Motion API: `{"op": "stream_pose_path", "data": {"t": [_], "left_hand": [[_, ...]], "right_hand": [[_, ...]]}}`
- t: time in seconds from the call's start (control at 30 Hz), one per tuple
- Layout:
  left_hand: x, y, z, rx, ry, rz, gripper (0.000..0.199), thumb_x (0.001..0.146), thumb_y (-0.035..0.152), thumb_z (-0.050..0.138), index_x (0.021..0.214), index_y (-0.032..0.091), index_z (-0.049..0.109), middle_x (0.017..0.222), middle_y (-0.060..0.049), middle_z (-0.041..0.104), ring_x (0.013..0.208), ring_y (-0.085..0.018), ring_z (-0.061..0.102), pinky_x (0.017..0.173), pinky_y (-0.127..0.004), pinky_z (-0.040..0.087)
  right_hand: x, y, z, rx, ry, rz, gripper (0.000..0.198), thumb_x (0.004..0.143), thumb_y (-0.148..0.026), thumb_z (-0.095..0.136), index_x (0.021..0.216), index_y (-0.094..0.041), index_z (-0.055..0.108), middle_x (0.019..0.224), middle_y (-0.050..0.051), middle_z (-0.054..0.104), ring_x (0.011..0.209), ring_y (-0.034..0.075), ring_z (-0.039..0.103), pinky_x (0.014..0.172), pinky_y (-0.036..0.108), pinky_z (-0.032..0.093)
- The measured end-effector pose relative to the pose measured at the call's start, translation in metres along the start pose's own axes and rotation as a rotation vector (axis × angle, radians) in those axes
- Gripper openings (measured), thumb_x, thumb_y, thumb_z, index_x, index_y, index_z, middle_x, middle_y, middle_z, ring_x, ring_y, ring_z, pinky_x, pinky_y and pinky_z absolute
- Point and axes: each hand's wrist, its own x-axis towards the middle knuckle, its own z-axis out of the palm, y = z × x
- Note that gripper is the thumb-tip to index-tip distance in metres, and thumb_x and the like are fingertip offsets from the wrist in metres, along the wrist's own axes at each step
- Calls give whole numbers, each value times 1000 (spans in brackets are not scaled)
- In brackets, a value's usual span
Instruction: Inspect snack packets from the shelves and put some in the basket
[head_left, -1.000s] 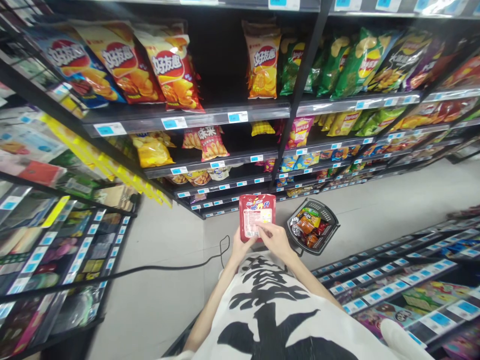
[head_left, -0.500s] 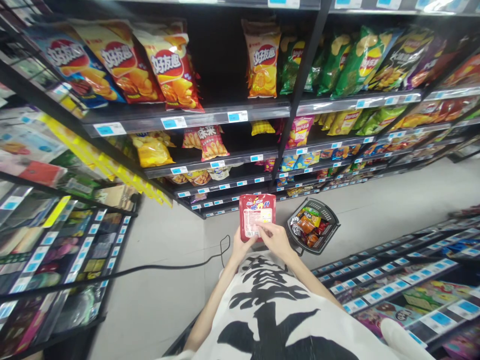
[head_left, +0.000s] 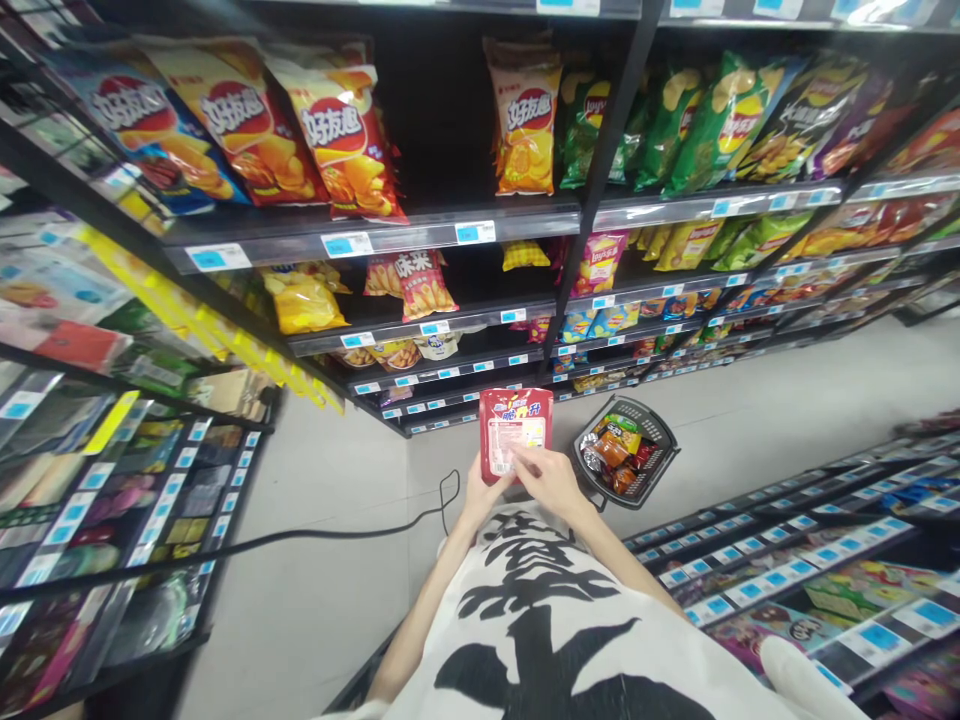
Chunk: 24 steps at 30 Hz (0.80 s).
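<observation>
We take the red packet [head_left: 525,403] as reference: it sits in both hands, ahead of the body, label side facing us. We see the left hand [head_left: 484,492] gripping its lower left corner, thumb laid across the front. We see the right hand [head_left: 553,484] at its lower right, fingers bent, tips against the pale label [head_left: 495,440]; we cannot tell whether they pinch anything. Both bare forearms reach forward from below the packet and converge on it, flanking a white shirt [head_left: 536,610] with black print.

Around the packet we note a grey floor [head_left: 322,475]. A black cable [head_left: 322,535] runs to its left and loops near it.

Beyond the packet stands a black shelving unit [head_left: 409,237], fitted with blue-and-white price tags [head_left: 348,245] and holding snack bags [head_left: 352,140]. A display rack [head_left: 184,460] stands well to its left; lower right of it are further tagged shelves [head_left: 795,580].

Just right of the packet, on the floor, we find a dark perforated basket [head_left: 660,440] containing several glossy packs [head_left: 619,445], one green and yellow.
</observation>
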Motion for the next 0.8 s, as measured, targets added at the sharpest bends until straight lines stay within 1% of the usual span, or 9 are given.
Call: {"op": "stream_pose_path", "data": {"t": [0.07, 0.13, 0.23, 0.3, 0.4, 0.47, 0.57, 0.67, 0.8], "left_hand": [[0, -1, 0, 12, 4, 8, 58, 74, 42, 81, 124, 18, 63, 127, -12, 69, 116, -29, 66, 100, -39, 50], [0, -2, 0, 20, -2, 10, 58, 75, 41, 81, 125, 18, 62, 125, -12, 70, 115, -29, 66, 100, -40, 50], [1, -1, 0, 20, -7, 0, 60, 74, 41, 81, 126, 18, 61, 123, -12, 71, 113, -29, 67, 100, -42, 51], [1, 0, 0, 16, -2, 3, 60, 73, 41, 81, 125, 17, 62, 123, -12, 71, 112, -30, 67, 100, -42, 51], [2, 0, 0, 14, 5, 15, 58, 73, 41, 81, 123, 17, 63, 124, -12, 71, 113, -29, 67, 101, -41, 50], [2, 0, 0, 13, 6, 16, 57, 74, 41, 81, 123, 17, 64, 124, -11, 71, 112, -28, 67, 101, -40, 50], [1, -3, -1, 6, -1, 13, 58, 75, 41, 81, 125, 18, 62, 124, -11, 71, 113, -28, 67, 101, -39, 50], [1, -6, -2, 19, 3, 15, 59, 76, 41, 80, 127, 19, 62, 125, -11, 70, 113, -28, 67, 101, -39, 50], [1, -5, -3, 26, 3, 18, 59, 76, 40, 80, 127, 19, 62, 125, -12, 70, 114, -29, 66, 101, -40, 50]], "right_hand": [[0, 1, 1, 24, -1, -3, 32, 96, -31, 54, 122, -26, 74, 87, 3, 75, 65, 14, 60, 68, 24, 47], [1, 2, 1, 57, 44, 40, 30, 95, -29, 55, 116, -24, 77, 80, 2, 72, 61, 14, 58, 65, 24, 46], [2, 2, 1, 85, 121, 93, 28, 92, -27, 55, 106, -21, 79, 66, 0, 65, 56, 13, 53, 62, 24, 44], [2, 2, 1, 79, 117, 85, 29, 93, -28, 55, 109, -21, 78, 63, -1, 61, 55, 13, 51, 62, 24, 43], [2, 2, 0, 44, 69, 56, 35, 95, -29, 55, 123, -22, 73, 62, -3, 60, 56, 12, 51, 63, 23, 43], [2, 3, 0, 31, 55, 46, 35, 96, -30, 55, 125, -23, 72, 65, -2, 64, 57, 13, 52, 64, 23, 44], [1, 4, 2, 55, 52, 32, 28, 95, -29, 56, 114, -24, 78, 80, 2, 74, 61, 14, 59, 66, 24, 47], [1, 4, 4, 79, 47, 16, 24, 94, -26, 59, 107, -25, 79, 93, 3, 78, 66, 14, 64, 69, 25, 49], [0, 4, 4, 80, 35, 21, 23, 94, -25, 59, 106, -25, 79, 94, 3, 79, 66, 15, 65, 68, 25, 49]]}}
